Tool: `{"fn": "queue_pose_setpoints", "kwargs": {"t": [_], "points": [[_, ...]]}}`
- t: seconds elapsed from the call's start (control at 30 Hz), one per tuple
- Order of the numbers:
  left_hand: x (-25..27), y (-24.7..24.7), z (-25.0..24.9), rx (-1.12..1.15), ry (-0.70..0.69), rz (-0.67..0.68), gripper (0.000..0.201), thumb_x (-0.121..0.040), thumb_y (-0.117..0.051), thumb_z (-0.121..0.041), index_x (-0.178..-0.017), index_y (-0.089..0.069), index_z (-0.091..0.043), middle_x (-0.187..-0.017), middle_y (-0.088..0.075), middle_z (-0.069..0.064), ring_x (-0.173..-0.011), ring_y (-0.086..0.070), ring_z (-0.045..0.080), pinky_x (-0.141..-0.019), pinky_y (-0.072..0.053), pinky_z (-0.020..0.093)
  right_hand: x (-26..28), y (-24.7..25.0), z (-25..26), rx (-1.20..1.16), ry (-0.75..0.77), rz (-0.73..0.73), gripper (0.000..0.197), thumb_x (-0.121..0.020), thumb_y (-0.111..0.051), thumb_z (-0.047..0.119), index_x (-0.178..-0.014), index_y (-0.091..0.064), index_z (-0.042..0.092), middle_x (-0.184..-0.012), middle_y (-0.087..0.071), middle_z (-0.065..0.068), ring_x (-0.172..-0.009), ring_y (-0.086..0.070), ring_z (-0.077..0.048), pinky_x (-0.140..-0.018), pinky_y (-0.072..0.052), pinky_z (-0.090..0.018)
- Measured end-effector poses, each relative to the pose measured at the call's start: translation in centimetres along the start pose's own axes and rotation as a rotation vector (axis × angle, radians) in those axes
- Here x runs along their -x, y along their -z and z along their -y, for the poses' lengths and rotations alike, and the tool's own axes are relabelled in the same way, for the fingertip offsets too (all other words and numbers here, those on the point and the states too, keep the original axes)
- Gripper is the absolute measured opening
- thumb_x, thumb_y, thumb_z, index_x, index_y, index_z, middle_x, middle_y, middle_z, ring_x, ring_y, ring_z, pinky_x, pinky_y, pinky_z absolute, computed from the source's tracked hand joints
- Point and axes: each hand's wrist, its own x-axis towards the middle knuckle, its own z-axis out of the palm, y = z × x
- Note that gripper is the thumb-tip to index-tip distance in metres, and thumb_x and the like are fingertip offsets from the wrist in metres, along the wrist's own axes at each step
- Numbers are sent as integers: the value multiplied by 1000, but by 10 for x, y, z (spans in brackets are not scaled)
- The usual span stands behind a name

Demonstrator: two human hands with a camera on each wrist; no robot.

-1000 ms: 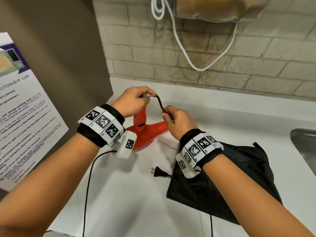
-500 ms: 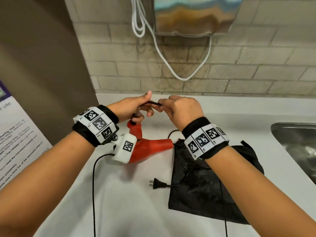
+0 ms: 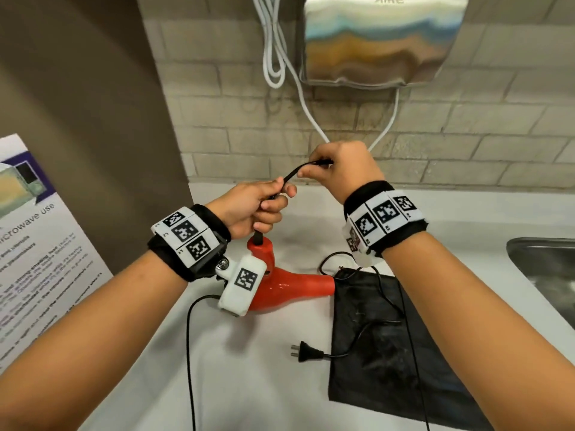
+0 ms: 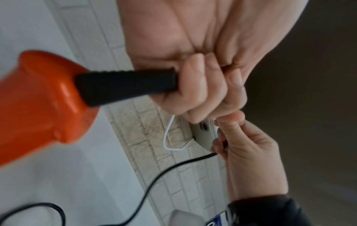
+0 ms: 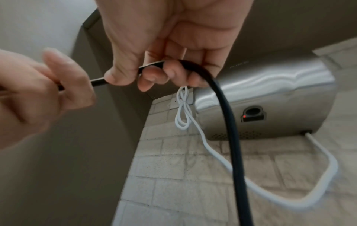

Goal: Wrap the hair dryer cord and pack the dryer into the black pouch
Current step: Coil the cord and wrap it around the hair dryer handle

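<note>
A red hair dryer (image 3: 280, 290) lies on the white counter (image 3: 242, 374), handle end up; it also fills the left wrist view (image 4: 38, 99). My left hand (image 3: 258, 206) grips the black cord (image 3: 298, 169) just above the handle's strain relief (image 4: 125, 87). My right hand (image 3: 339, 172) pinches the same cord (image 5: 228, 122) a short way further along, raised above and right of the left. The cord trails down to its plug (image 3: 308, 353), which lies by the flat black pouch (image 3: 389, 353) at the dryer's right.
A steel hand dryer (image 3: 382, 42) with a looped white cable (image 3: 273, 57) hangs on the brick wall behind. A sink (image 3: 547, 275) sits at the right. A microwave poster (image 3: 37, 244) leans on the brown panel at the left. Thin black wrist-camera leads cross the counter.
My right hand has lifted up and to the right, drawing the cord out from my left hand. My left hand stays on the cord at the handle. The head view has tilted upward.
</note>
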Motion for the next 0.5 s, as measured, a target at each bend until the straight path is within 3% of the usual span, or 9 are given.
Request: {"fn": "queue_pose_setpoints", "kwargs": {"t": [0.13, 0.2, 0.3, 0.4, 0.43, 0.5], "points": [[-1, 9, -2, 102, -72, -30, 32, -99, -23, -28, -80, -47, -19, -39, -31, -6, -32, -18, 1, -34, -12, 16, 0, -18, -12, -179, -35, 40, 23, -85, -60, 31, -77, -64, 10, -63, -57, -4, -63, -52, -19, -61, -41, -27], [-1, 14, -2, 177, -93, -56, 32, -99, -23, -27, -80, -47, -19, -38, -32, -6, -33, -12, 3, -34, -11, 15, 8, -30, -24, -255, -82, 80, 23, -92, -50, 25, -83, -63, 7, -61, -53, 0, -62, -51, -17, -60, -40, -26], [-3, 21, 0, 311, -145, -67, 30, -95, -27, -27, -79, -51, -19, -37, -34, -4, -38, -6, 9, -35, -12, 16, 24, -48, -45, -346, -160, 118, 23, -95, -40, 17, -93, -61, 8, -63, -51, 6, -64, -52, -10, -65, -41, -13], [-6, 30, 4, 431, -213, -57, 19, -81, -50, -29, -73, -65, -20, -38, -38, -3, -40, -6, 9, -34, -18, 16, 42, -61, -64, -485, -224, 89, 28, -95, -36, 14, -77, -57, 18, -60, -48, 2, -60, -51, -15, -69, -43, -25], [-6, 33, 4, 467, -238, -40, 12, -73, -59, -29, -74, -68, -20, -39, -40, -4, -39, -8, 9, -34, -21, 16, 47, -63, -66, -535, -267, 80, 31, -95, -34, 12, -74, -55, 21, -59, -44, 1, -55, -49, -15, -66, -43, -29], [-8, 39, 6, 529, -272, -35, 17, -63, -69, -27, -79, -70, -20, -43, -45, -6, -34, -16, 8, -34, -25, 16, 55, -65, -72, -544, -354, 78, 31, -96, -33, 11, -75, -53, 21, -62, -40, 0, -51, -43, -16, -55, -42, -29]]}}
